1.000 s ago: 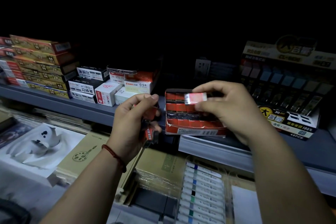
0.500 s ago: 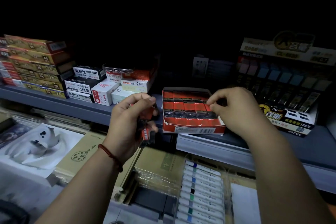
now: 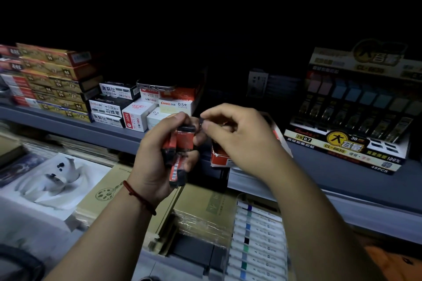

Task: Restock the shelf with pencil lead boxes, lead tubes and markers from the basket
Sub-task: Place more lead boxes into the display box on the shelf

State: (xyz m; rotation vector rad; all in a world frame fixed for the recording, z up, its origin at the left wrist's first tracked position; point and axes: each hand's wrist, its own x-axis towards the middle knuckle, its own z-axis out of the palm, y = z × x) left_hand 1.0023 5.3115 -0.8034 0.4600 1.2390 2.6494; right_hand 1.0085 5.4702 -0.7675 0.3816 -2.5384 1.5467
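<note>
Centrally, left hand (image 3: 155, 162) grips red lead tubes (image 3: 182, 141); right hand (image 3: 239, 139), pinched beside their caps, hold unclear, hides red box (image 3: 219, 158); display (image 3: 342, 143) reads "CL-6630".

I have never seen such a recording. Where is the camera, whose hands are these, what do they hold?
There is no machine: a person restocks a shop shelf, and one camera worn on the head looks down at both hands. The left hand grips a bunch of red-and-black lead tubes. The right hand holds finger and thumb at their tops; whether it grips one, I cannot tell. On the shelf stand small boxes, a red box and a display carton. Markers lie below.
</note>
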